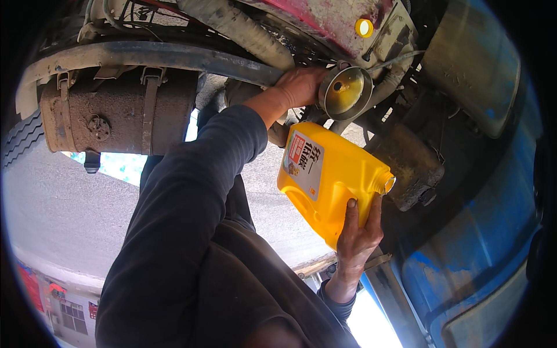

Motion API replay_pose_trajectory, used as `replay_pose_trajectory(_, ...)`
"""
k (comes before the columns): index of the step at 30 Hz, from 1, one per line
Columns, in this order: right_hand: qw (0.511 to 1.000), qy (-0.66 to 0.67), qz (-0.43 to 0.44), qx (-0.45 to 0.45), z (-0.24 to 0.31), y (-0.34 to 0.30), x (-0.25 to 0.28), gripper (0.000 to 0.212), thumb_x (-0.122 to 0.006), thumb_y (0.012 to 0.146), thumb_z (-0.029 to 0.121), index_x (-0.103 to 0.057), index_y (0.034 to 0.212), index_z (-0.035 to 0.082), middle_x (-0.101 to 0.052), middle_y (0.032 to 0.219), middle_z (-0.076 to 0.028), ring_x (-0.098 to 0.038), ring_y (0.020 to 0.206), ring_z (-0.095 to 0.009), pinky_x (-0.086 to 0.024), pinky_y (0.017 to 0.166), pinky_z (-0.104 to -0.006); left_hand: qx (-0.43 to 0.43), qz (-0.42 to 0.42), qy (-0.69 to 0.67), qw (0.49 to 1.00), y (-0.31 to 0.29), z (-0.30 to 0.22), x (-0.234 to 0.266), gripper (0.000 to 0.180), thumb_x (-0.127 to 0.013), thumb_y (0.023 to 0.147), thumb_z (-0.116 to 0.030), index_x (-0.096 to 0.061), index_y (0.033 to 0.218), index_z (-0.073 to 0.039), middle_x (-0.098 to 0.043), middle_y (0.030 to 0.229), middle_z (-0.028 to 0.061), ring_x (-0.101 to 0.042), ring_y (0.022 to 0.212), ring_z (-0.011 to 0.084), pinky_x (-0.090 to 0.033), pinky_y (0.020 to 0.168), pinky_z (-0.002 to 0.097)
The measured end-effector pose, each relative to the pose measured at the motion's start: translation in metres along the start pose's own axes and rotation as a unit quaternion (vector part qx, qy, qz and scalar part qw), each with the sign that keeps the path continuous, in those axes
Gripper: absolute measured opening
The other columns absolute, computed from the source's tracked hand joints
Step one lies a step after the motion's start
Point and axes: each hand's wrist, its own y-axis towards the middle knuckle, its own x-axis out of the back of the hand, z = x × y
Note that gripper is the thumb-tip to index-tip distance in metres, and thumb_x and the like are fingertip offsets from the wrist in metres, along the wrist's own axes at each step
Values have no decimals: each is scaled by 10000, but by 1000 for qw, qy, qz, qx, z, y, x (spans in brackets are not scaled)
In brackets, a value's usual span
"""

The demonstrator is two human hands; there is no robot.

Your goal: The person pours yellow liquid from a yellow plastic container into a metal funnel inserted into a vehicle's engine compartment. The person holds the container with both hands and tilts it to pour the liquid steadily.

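Note:
My left hand grips the left side of a metal funnel, with its fingertips hidden behind the rim. The funnel's wide mouth faces me, and its inner wall is wet with a yellowish film around the dark outlet. Just below it, my right hand is closed on the handle side of a yellow plastic oil jug with a white and red label. The jug lies tilted, its uncapped neck pointing right, apart from the funnel. A yellow screw cap rests on the dirty reddish and grey surface above the funnel.
A rusty cylindrical tank held by straps hangs at the left under a curved metal rail. Thick pipes cross above my left hand. Blue bodywork stands close on the right, beside a rusty metal box.

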Motion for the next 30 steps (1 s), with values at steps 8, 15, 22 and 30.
replay_pose_trajectory(8,1000,23,2,1,-4,1,-1,550,-664,1072,240,-528,1465,-119,-763,1156,-219,-771,987,-256,-623,879,-347,40,21,-6,999,-1,-13,9,324,-725,891,-236,-669,1184,-113,-721,1209,154,-679,1150,386,-562,961,475)
replay_pose_trajectory(15,1000,27,-3,10,-3,2,-1,511,-661,1071,225,-547,1444,-104,-760,1157,-221,-768,989,-259,-619,877,-350,28,16,-11,999,-1,-11,8,326,-733,880,-203,-667,1189,-126,-720,1214,152,-677,1149,388,-564,962,475)
replay_pose_trajectory(22,1000,5,3,-4,-3,2,1,519,-664,1069,237,-548,1444,-103,-762,1147,-224,-772,968,-259,-621,854,-344,2,0,-9,1000,-2,-4,2,340,-742,875,-205,-659,1194,-124,-721,1212,145,-682,1139,385,-570,952,473)
replay_pose_trajectory(30,1000,2,1,-6,-1,2,2,534,-674,1067,257,-551,1446,-99,-763,1154,-221,-774,978,-251,-630,857,-354,0,1,-4,1000,-2,-2,1,363,-749,872,-209,-654,1212,-126,-718,1224,143,-682,1143,383,-572,953,475)
